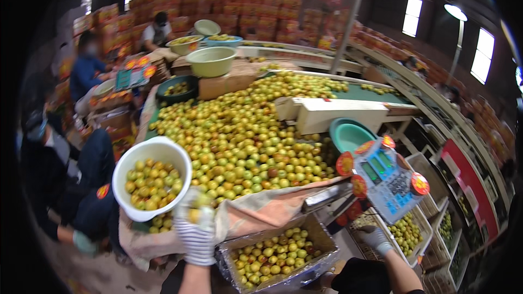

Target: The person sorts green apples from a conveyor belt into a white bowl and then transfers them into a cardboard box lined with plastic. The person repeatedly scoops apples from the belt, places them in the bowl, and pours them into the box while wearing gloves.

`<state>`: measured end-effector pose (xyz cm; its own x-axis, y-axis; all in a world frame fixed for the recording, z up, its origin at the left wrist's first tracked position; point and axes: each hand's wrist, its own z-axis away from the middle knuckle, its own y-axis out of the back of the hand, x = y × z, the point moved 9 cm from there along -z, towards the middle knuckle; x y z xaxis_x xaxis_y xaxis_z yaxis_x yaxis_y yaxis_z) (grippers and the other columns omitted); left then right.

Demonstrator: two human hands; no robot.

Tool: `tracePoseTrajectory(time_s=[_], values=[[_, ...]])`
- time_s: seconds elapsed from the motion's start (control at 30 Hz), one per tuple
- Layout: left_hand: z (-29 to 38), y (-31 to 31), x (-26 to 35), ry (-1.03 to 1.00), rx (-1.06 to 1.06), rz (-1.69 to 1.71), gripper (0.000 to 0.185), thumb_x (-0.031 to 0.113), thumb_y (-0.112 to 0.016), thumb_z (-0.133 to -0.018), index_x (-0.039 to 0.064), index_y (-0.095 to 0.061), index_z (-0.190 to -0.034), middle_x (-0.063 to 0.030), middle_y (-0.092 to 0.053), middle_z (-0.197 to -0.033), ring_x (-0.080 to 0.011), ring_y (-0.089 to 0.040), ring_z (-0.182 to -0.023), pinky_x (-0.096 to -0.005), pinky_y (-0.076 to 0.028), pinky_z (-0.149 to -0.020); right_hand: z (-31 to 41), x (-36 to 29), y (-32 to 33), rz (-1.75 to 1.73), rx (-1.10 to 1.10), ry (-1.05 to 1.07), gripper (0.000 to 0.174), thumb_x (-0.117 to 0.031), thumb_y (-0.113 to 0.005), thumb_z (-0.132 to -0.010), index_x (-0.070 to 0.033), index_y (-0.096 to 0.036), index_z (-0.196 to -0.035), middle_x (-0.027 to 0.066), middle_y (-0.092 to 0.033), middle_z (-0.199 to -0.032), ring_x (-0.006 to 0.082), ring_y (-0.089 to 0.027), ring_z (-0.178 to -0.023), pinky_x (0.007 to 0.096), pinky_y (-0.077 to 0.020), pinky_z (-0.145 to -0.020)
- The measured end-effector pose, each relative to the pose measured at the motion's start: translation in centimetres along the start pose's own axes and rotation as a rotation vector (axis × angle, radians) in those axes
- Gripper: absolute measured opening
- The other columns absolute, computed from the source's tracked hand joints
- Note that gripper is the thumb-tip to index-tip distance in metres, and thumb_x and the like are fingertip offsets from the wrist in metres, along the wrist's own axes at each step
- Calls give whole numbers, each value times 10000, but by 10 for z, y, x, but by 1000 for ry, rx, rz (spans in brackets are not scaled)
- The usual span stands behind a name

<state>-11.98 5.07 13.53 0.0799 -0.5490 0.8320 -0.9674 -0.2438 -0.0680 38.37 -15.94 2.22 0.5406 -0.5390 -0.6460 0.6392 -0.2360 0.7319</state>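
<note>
My left hand [194, 232], in a striped knit glove, is at the front edge of a large heap of yellow-green jujubes [241, 143]. A few fruits [194, 214] show in its blurred fingers. Just left of it a white plastic basin [122, 194] holds more jujubes. Below and between my hands is a box [278, 283] with a plastic-wrapped rim, with jujubes inside. My right hand [375, 240], also gloved, is low on the right beside a crate [408, 255] of jujubes. Its fingertips are partly hidden, and whether they grip anything is unclear.
A digital weighing scale display [386, 181] stands above my right hand. Behind it are a green basin [351, 135] and a white chute [341, 116]. A pale green tub [211, 62] stands on a cardboard box [226, 85]. Co-workers [88, 67] sit at left; one masked person [57, 163] is close by.
</note>
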Motion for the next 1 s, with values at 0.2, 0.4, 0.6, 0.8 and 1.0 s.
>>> tracePoseTrajectory(time_s=[0.2,0.4,0.6,0.8,1.0], values=[[-83,94,-50,-68,202,-677,767,35,-676,-751,50,-345,-1443,-204,-346,-1465,-351,-318,-1362,-393,-246,-1146,0,-91,-91,232,-259,227,416,-380,-530,-880,-83,-634,-1152,195,-682,-957,335,-664,-900,411,-511,-841],[-50,53,20,-287,134,-764,649,44,-632,-775,50,-435,-1394,-195,-313,-1498,-361,-282,-1393,-448,-232,-1153,-18,-89,-99,293,-157,325,379,-365,-532,-869,-85,-658,-1091,195,-679,-933,360,-655,-865,429,-525,-790],[28,-39,41,-423,-393,-472,186,24,-618,-804,14,-685,-977,-168,-693,-967,-331,-671,-908,-389,-527,-850,-38,-84,-72,249,106,374,206,-260,-592,-820,-102,-681,-917,165,-670,-878,362,-646,-813,428,-529,-715],[104,-68,25,-378,-750,-535,201,55,-651,-786,55,-692,-983,-135,-700,-887,-299,-684,-779,-370,-556,-700,-56,-72,-83,310,40,202,339,-305,-611,-824,-71,-668,-1063,192,-675,-990,352,-652,-911,410,-519,-812],[170,-44,-32,-69,-867,-684,196,159,-625,-845,76,-677,-1014,-140,-678,-887,-311,-658,-775,-390,-531,-709,-60,-65,-89,379,-83,150,504,-431,-541,-805,-68,-632,-1142,210,-653,-1087,348,-632,-1002,434,-492,-886]])
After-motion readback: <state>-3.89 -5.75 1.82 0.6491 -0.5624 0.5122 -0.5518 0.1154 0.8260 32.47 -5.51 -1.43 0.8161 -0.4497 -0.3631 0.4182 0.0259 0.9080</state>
